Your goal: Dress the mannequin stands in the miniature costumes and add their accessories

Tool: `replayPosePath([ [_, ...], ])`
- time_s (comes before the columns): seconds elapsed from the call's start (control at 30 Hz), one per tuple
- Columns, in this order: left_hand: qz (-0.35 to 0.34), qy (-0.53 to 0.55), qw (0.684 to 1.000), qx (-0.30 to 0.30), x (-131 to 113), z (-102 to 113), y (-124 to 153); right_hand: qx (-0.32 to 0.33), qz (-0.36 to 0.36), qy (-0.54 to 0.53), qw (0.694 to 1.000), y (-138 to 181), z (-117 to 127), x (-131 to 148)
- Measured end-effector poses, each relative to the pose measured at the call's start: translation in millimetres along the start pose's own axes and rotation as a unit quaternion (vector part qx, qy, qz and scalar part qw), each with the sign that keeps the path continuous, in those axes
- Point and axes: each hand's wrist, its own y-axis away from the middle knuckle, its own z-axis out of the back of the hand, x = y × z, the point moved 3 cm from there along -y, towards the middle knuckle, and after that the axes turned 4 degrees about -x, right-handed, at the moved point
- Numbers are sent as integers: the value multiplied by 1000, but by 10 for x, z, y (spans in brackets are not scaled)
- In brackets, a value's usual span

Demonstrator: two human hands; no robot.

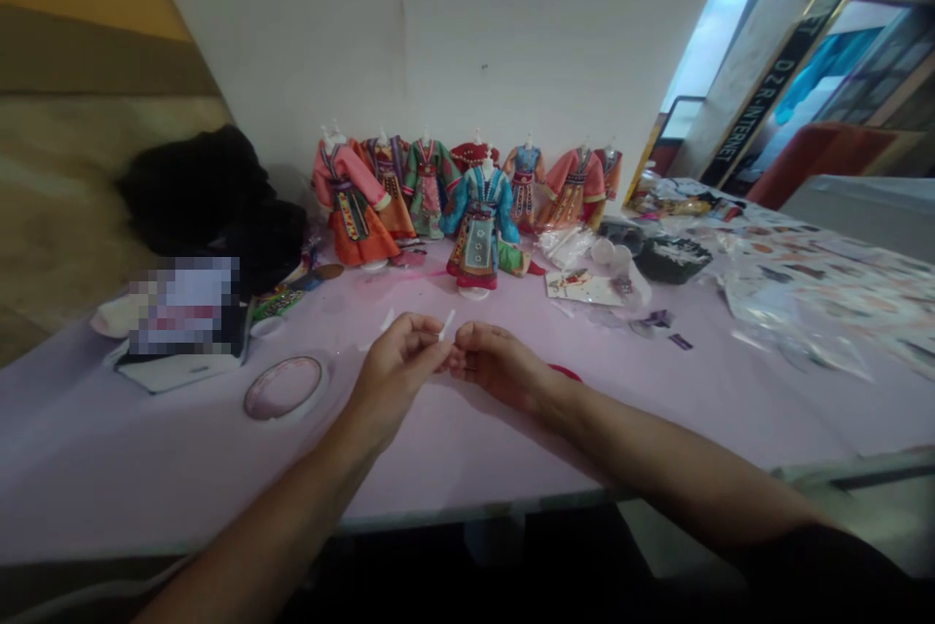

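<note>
My left hand (401, 356) pinches a small white strip (447, 323) between thumb and fingers, its end pointing up. Close against it, my right hand (497, 361) has its fingers curled together; whatever they hold, if anything, is hidden. Both hands are just above the pink tabletop (467, 454). Another white piece (387, 319) shows behind the left hand. Part of a red item (565, 372) sticks out from behind the right wrist. Directly beyond the hands stands a headless doll form in a blue embroidered robe (478, 230).
Several more dressed doll forms, one in pink and orange (355, 205), line the wall. A round pinkish dish (283, 387) and a notebook-like item (179, 371) lie left. A printed card (584, 286), a dark container (672, 259) and plastic packets (796, 312) are to the right.
</note>
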Motion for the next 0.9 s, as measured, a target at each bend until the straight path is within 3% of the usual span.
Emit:
replayPosePath([
  [0.13, -12, 9, 999, -32, -17, 94, -79, -53, 9, -4, 999, -73, 152, 79],
  [0.27, -4, 6, 999, -37, 6, 147, -144, -66, -13, -2, 998, -90, 256, 105],
  [0.43, -32, 10, 997, -65, -20, 243, -217, 3, 44, 198, 979, -20, 172, 77],
  [0.5, -41, 13, 996, -73, -45, 282, -234, 63, 66, 314, 945, 4, 75, 16],
  [0.63, -48, 8, 996, -73, -68, 317, -241, 158, 126, 511, 836, 19, -161, -142],
  [0.73, -50, 6, 996, -69, -62, 322, -238, 194, 168, 583, 771, -4, -322, -236],
  [0.9, -56, 11, 996, -68, -67, 336, -242, 215, 188, 654, 701, -69, -441, -330],
])
